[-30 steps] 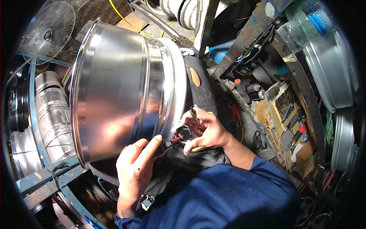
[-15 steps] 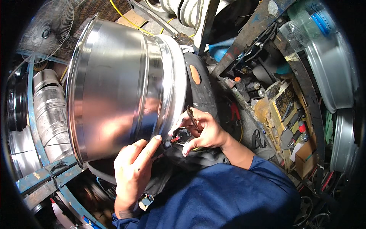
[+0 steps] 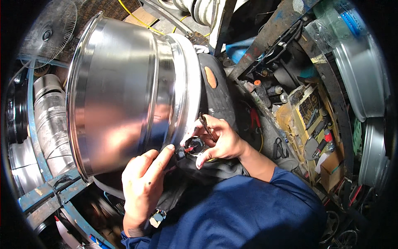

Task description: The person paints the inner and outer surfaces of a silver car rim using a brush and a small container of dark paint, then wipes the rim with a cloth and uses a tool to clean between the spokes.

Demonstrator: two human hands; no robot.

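My right hand (image 3: 224,143) is closed around a small round pot (image 3: 198,143) with a shiny rim and a dark inside. A dark, crusted strip (image 3: 206,125) sticks up between its fingers. My left hand (image 3: 143,176) is closed beside the pot, its index finger reaching toward it. From that hand extends a small tool with a black end (image 3: 179,155) and a red tip that sits at the pot's mouth; the fingers hide the rest. Just beyond both hands lies a large polished metal wheel rim (image 3: 120,79) on its side, mirroring the hands.
A black tyre-like support (image 3: 219,95) with an orange patch stands right of the rim. Farther right, a cluttered wooden box (image 3: 306,120) holds tools, near spray cans and a steel frame (image 3: 273,37). At left are a fan (image 3: 47,35), metal cylinders (image 3: 52,120) and a blue frame (image 3: 39,195).
The view has shifted slightly, so the rim and my hands sit a little farther left. Both hands keep their hold, and the red tip stays at the pot.
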